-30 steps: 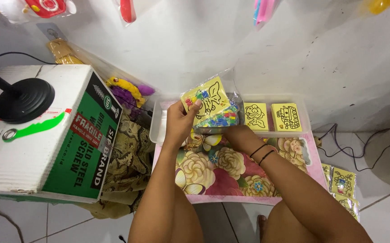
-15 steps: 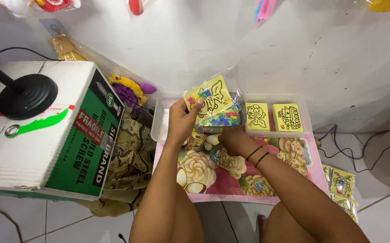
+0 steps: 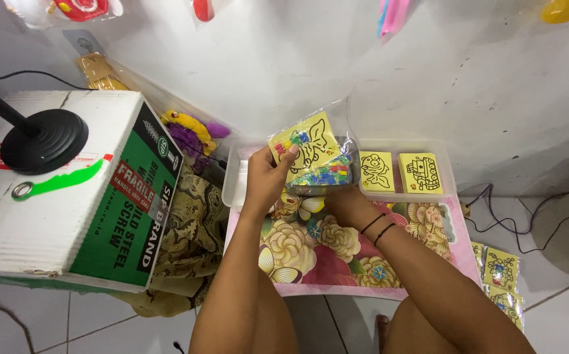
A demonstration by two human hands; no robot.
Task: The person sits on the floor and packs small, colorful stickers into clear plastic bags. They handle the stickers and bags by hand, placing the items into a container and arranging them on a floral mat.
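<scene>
L hand (image 3: 266, 178) pinches a glossy clear bag w/ square yellow card (image 3: 312, 145); R hand (image 3: 342, 200) grips bag's bottom, fingers hidden behind crinkly plastic.

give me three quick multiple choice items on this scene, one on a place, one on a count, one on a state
1. Where do the loose yellow cards lie?
A. in the clear tray by the wall
B. on top of the cardboard box
C. on the floor tiles at the left

2. How many loose yellow cards lie in that tray?
A. two
B. four
C. six

3. How is the clear packet with the yellow card held?
A. lying flat, untouched
B. lifted over the flowered table, left hand gripping its upper edge, right hand under it
C. hanging from the wall

Answers:
1 A, both cards sit inside the tray.
2 A, one fish drawing, one vehicle-like drawing.
3 B, the left thumb presses the packet while the right hand supports it below.
</scene>
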